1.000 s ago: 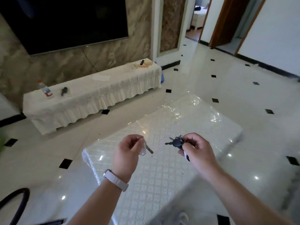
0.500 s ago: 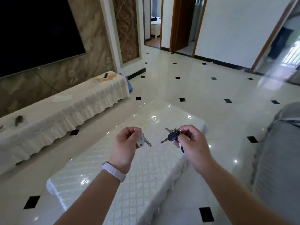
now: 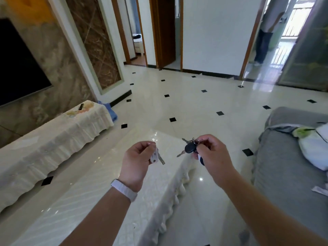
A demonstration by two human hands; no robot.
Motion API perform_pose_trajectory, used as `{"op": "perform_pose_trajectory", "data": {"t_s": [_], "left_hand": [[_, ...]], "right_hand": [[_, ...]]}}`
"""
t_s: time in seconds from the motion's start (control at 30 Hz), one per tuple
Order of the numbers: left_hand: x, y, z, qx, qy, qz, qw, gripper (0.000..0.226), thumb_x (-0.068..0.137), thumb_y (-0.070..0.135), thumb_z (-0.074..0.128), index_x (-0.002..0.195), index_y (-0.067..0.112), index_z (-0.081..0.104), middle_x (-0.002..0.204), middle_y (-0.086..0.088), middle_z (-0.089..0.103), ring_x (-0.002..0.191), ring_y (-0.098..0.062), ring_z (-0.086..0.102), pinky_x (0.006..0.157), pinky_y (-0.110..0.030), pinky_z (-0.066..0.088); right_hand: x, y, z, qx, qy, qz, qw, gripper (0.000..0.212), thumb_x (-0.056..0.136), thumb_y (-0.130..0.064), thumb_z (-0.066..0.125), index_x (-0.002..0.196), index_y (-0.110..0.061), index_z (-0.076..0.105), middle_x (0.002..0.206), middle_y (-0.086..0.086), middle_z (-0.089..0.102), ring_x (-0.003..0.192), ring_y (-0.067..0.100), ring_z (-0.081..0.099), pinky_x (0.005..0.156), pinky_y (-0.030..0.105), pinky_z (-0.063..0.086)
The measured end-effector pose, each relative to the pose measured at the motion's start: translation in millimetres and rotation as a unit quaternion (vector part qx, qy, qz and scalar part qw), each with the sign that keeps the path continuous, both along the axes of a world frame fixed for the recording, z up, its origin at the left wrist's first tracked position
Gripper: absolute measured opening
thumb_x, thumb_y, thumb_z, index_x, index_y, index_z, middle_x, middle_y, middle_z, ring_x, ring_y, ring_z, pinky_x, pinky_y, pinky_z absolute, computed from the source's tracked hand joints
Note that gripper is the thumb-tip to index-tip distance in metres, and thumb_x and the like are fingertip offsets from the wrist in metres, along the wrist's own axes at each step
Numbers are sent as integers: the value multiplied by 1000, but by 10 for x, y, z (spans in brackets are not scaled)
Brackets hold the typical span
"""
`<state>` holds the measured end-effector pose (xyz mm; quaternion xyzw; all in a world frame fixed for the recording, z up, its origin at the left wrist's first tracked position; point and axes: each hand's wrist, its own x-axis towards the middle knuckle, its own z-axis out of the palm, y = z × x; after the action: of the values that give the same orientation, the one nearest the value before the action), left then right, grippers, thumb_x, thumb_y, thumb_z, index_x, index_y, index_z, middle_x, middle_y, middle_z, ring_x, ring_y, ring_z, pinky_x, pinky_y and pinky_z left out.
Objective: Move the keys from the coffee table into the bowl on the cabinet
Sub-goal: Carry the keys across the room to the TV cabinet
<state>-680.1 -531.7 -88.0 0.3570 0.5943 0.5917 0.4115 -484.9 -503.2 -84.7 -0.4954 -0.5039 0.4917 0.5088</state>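
Note:
My left hand (image 3: 139,158) is closed on a small key with a white tag (image 3: 156,157), the blade hanging down to the right. My right hand (image 3: 213,153) pinches a bunch of keys with a black fob (image 3: 190,148) by its ring. Both hands hover above the coffee table (image 3: 99,201), which wears a white quilted cover under clear plastic. No bowl is in view. A long low cabinet (image 3: 44,148) draped in white cloth stands at the left under a dark TV screen.
A grey sofa (image 3: 287,166) with a white and green bag (image 3: 312,144) fills the right. Glossy white floor tiles with black diamonds (image 3: 186,103) stretch ahead to open doorways. A person (image 3: 266,29) stands in the far right doorway. A blue item (image 3: 111,110) lies by the cabinet's end.
The view has swung to the right: the cabinet and TV slid left, the sofa and far doorways came into sight. Both hands keep their keys, held at about the same place.

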Motion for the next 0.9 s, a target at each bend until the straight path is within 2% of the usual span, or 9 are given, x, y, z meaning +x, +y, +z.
{"op": "perform_pose_trajectory", "data": {"t_s": [0.07,0.17,0.3,0.4,0.6,0.77,0.9], "left_hand": [[227,184,45,7,-3,-11,1000,16,88,8,60,78,14,70,65,2,68,65,-16,63,64,-31,51],[500,471,73,9,-9,-32,999,15,88,8,60,79,14,70,73,-5,66,73,-24,62,69,-35,52],[785,842,23,10,-4,-63,998,14,87,9,61,80,15,70,75,-5,66,75,-24,62,72,-38,52],[954,1178,-32,9,-3,-87,996,16,87,10,62,78,17,71,73,-3,67,74,-24,63,74,-40,52],[1253,2031,-261,-1,-19,-146,989,16,86,9,63,77,19,71,76,-2,69,76,-20,63,68,-33,51],[1301,2949,-443,-13,-34,-189,981,13,85,12,65,78,20,72,79,-3,70,80,-23,64,73,-38,52],[1138,3689,-445,-9,-46,-200,979,13,85,12,65,78,20,71,80,-6,69,79,-24,63,75,-41,53]], "right_hand": [[224,132,51,1,7,-4,1000,18,81,6,49,82,-6,62,59,-1,68,59,20,59,52,19,46],[523,325,132,3,19,-24,1000,19,82,7,48,81,-6,62,59,-2,71,60,22,60,58,24,49],[826,583,122,4,17,-61,998,24,81,6,50,75,-14,63,59,-1,69,60,22,63,49,17,46],[986,808,49,0,13,-90,996,23,80,6,50,78,-13,64,61,2,68,61,22,63,44,16,44],[1223,1397,-109,-20,-17,-124,992,22,81,4,51,78,-14,63,68,6,67,61,20,62,48,19,44],[1247,2194,-160,-30,-36,-179,983,22,81,4,51,77,-15,62,71,10,67,59,20,61,46,17,43],[1049,2910,-174,-41,-56,-175,982,21,81,4,51,78,-14,62,73,11,67,59,19,61,46,16,44]]}}
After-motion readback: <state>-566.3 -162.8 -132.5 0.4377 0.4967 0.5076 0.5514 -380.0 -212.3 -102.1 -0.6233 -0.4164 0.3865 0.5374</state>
